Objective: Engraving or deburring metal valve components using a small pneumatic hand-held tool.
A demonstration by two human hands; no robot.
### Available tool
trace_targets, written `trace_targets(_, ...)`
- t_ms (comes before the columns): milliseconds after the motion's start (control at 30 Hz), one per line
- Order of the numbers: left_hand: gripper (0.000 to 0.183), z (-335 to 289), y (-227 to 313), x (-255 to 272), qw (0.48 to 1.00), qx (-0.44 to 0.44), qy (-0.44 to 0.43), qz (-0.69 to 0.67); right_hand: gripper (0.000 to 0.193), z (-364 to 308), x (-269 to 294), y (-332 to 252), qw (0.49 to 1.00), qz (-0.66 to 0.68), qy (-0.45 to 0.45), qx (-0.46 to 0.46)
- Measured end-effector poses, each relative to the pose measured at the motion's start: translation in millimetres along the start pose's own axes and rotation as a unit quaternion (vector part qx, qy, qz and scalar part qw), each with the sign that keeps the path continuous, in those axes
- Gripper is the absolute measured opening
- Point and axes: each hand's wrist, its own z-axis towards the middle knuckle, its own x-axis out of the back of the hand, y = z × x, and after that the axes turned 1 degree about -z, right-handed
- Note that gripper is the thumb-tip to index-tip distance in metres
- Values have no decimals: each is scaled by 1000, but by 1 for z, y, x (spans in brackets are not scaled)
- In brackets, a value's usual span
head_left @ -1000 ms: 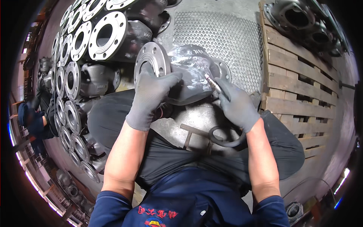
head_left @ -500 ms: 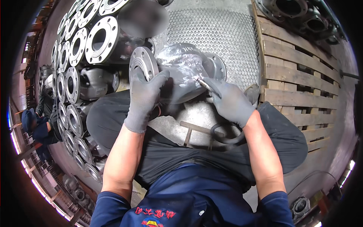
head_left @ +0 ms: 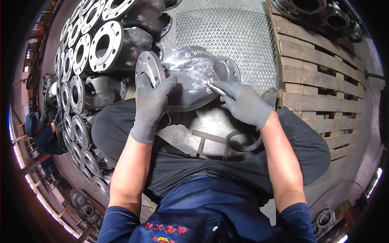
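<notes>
A grey cast-metal valve body (head_left: 188, 91) with a round flange at each end lies tilted in front of my crossed legs. Pale, shiny smears mark its upper side. My left hand (head_left: 153, 99), in a grey glove, is closed around the lower edge of its left flange, thumb toward the body. In my gloved right hand (head_left: 247, 103) is a slim metal pen-shaped tool (head_left: 221, 90), its tip at the smeared surface. The fingers under the tool are partly hidden, and its exact kind is unclear.
Rows of flanged castings (head_left: 106, 45) stand close at my left. Beyond the valve body lies a diamond-mesh metal sheet (head_left: 227, 36); a wooden pallet (head_left: 320, 77) is at right. A T-shaped metal bar (head_left: 208, 137) and dark hose (head_left: 245, 148) lie before me. Another person (head_left: 44, 133) sits far left.
The view has shifted slightly. My right hand has tilted a little, so more of the tool's shaft shows. A blurred round patch over the castings at the top is gone.
</notes>
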Motion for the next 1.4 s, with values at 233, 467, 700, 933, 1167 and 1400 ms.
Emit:
trace_targets(233, 41, 0, 0, -1, 999, -13, 0, 32, 46, 5, 6, -8, 1000, -10, -17, 8)
trace_targets(467, 41, 1, 1, -2, 1000, -8, -5, 7, 53, -6, -1, -6, 998, -52, -12, -46)
trace_targets(700, 43, 0, 4, -3, 1000, 6, -9, -7, 53, -11, -2, -6, 997, -57, -25, -38)
trace_targets(933, 42, 2, -1, -1, 999, -14, 1, 32, 53, -19, -14, -10, 999, -35, 8, -36)
trace_targets(1167, 42, 1, 3, -3, 1000, -3, -21, 18, 54, -3, -4, -14, 998, -62, -18, -24)
trace_targets(1400, 44, 4, 0, -5, 999, -34, -5, 38, 51, 11, -4, -33, 997, -68, -22, -8)
